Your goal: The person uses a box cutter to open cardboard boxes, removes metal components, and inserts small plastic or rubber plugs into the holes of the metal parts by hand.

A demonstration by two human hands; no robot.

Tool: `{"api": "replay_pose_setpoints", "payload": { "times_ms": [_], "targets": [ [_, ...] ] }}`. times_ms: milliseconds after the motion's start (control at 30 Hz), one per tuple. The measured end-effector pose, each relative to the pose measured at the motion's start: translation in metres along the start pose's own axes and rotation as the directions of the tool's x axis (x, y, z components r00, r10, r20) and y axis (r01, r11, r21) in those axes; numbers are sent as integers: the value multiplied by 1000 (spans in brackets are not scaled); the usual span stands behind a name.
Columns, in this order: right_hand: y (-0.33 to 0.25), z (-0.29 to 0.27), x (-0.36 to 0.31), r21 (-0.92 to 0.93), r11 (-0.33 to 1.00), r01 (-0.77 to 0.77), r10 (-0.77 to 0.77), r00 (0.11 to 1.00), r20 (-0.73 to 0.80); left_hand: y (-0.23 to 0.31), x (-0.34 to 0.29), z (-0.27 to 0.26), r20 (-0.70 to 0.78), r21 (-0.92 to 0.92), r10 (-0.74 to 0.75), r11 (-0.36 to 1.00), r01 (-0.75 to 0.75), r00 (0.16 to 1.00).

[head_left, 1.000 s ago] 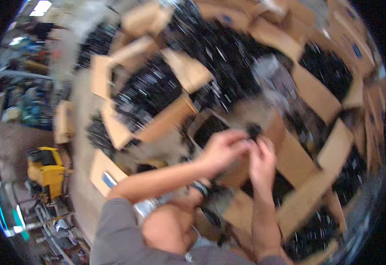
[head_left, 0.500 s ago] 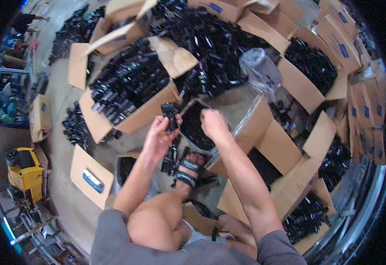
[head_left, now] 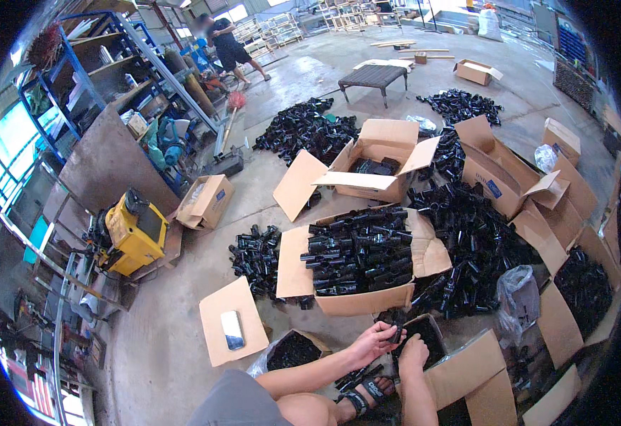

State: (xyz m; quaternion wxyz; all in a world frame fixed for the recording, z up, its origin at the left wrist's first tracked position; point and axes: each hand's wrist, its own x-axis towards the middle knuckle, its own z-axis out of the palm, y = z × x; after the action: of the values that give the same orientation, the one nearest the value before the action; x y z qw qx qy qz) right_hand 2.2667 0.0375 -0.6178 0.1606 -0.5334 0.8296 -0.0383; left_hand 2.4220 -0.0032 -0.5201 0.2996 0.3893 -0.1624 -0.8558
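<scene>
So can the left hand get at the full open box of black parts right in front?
Probably yes: the left hand sits just below the open box, its top flaps folded out, with nothing between them. It already pinches a black part.

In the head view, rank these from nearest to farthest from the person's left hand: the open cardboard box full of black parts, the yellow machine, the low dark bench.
1. Open cardboard box full of black parts: just beyond the left hand.
2. Yellow machine: far out to the left.
3. Low dark bench: farthest, across the concrete floor near the top.

Full carton (head_left: 356, 263) ahead of hands; open carton (head_left: 378, 167) behind it; machine (head_left: 133, 231) far left.
</scene>
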Motion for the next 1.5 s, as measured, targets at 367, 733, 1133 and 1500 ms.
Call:
{"api": "replay_pose_setpoints", "payload": {
  "times_ms": [367,733,1133,1500],
  "targets": [
    [-3,-15,-5,37,999,-30,30,1000,0,0,1,13,-33,56,-36,998,38,999],
    [-9,-84,-24,289,957,36,-40,999,7,-7,1,7,-108,96,64,994,-54,992],
    [-36,-154,-61,656,725,207,57,932,-357,-35,8,15,-65,146,112,984,-101,992],
    [-34,-132,-59,602,764,230,31,920,-391,-33,2,19,-67,145,120,983,-110,990]
  ]
}}
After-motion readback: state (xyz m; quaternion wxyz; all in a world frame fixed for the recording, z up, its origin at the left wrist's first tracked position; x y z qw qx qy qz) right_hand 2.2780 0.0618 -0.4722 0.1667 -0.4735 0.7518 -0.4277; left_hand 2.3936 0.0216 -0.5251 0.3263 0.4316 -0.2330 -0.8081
